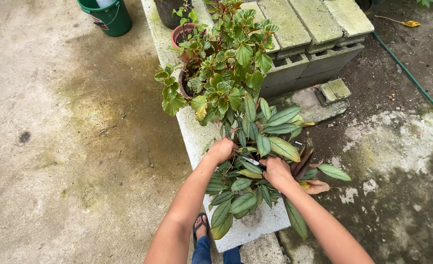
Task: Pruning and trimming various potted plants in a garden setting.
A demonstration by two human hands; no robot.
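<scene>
Both grips are deep in the leafy plant with long green, pale-veined leaves [255, 161].
The left hand [221, 150] is curled together among stems; the right hand [276, 171] seems clamped on a thin metal blade tool [250, 160], though leaves hide much. The plant sits on the near end of the pale concrete surface [248, 230]; a bushy round-leaved potted plant [226, 63] stands farther. Trimming seems in hand; the cut wants care.

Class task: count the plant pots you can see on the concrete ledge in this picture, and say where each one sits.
3: a pink pot, a dark pot at the top edge, and a brown pot under the leaves. Foliage may hide others.
</scene>
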